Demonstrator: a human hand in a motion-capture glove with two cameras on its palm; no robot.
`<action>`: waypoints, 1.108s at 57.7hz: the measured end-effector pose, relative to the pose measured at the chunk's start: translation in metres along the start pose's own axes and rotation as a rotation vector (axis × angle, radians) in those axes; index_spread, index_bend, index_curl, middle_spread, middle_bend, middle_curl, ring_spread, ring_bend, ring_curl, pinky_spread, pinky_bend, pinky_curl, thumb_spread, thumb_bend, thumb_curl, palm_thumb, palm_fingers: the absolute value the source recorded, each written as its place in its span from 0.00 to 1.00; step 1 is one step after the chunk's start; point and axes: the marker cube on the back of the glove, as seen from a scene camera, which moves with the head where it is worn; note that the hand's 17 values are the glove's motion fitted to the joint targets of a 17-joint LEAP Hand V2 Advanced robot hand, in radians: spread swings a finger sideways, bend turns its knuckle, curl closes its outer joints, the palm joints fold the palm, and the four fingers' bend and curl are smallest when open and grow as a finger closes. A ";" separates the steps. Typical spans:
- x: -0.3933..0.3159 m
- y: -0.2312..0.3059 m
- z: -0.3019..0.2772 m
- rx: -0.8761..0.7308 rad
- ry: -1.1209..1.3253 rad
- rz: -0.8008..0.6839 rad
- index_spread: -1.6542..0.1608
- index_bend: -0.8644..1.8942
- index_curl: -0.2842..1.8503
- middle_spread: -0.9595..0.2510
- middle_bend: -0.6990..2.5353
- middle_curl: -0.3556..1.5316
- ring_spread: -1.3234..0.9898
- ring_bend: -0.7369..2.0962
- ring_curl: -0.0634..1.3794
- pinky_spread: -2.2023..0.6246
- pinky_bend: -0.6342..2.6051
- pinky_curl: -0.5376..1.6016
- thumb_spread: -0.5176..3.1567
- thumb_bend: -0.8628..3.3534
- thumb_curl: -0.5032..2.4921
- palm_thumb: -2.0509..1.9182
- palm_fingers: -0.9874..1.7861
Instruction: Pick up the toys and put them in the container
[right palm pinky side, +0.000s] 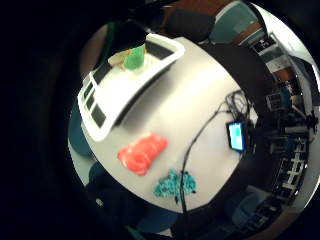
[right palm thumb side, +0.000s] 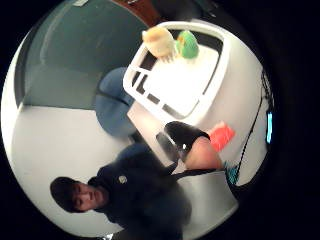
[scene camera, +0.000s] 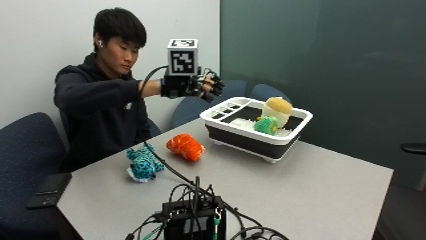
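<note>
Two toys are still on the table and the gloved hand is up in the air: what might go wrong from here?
The black cable runs right beside the teal toy and could snag the right hand as it reaches down. The container sits near the table edge, so a bump might shift it. The orange toy may land on the green toy.

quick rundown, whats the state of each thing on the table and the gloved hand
white and black plastic container: upright, holds two toys
cream plush toy: inside container
green spiky toy: inside container
orange plush toy: lying on table
teal spiky toy: lying on table
gloved right hand: raised, empty, fingers relaxed
</note>
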 end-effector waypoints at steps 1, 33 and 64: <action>0.010 0.005 0.000 -0.012 -0.006 0.028 0.79 0.35 0.22 0.80 0.27 0.40 0.55 0.38 0.27 0.75 0.53 0.41 0.46 0.20 0.31 0.57 0.28; 0.019 0.049 0.201 -0.488 0.140 -0.160 0.74 0.39 0.26 0.73 0.24 0.33 0.58 0.29 0.19 0.77 0.51 0.38 0.46 0.20 0.29 0.57 0.25; -0.014 0.037 0.117 -0.088 0.142 -0.117 0.66 0.60 0.47 0.56 0.48 0.50 0.38 0.62 0.41 0.64 0.52 0.42 0.36 0.26 0.42 0.71 0.69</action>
